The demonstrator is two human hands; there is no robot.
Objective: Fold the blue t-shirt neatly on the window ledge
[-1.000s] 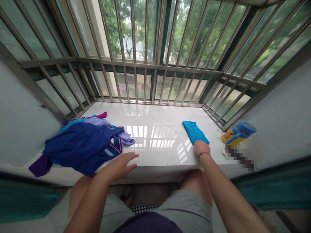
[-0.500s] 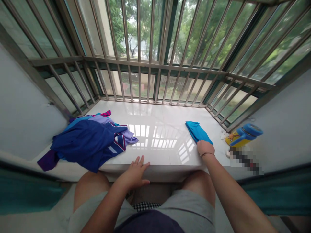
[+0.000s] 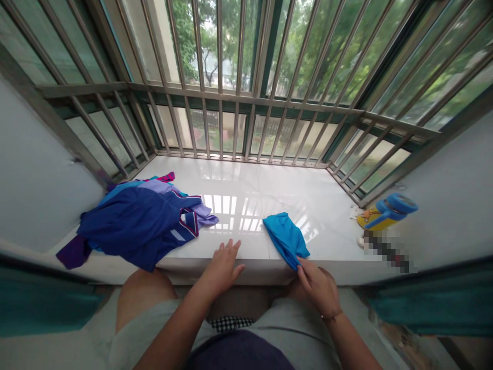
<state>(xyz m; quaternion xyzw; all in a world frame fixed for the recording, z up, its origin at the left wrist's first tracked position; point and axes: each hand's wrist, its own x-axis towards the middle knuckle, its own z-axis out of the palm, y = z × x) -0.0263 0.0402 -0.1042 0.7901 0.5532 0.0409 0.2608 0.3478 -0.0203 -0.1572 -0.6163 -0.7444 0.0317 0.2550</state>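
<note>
A bright blue folded cloth (image 3: pixel 285 235), perhaps a garment, lies on the white windowsill (image 3: pixel 246 249) right of the middle. Its near corner is pinched between the thumb and fingers of my right hand (image 3: pixel 318 285) at the sill's front edge. My left hand (image 3: pixel 225 264) rests palm down by the same edge, fingers spread, holding nothing. To the left of it is a loose heap of clothes, with a dark blue collared shirt (image 3: pixel 134 221) on top and a lilac garment (image 3: pixel 206 213) showing beneath.
Metal bars (image 3: pixel 246 97) and window panes close off the far side of the sill. A blue and yellow bottle (image 3: pixel 385 211) stands at the right wall, with a blurred-out dark object (image 3: pixel 387 251) in front of it. My knees are against the sill's front.
My right hand has drawn the blue cloth left and toward me, to the sill's front edge. My left hand has shifted slightly right and forward, still open.
</note>
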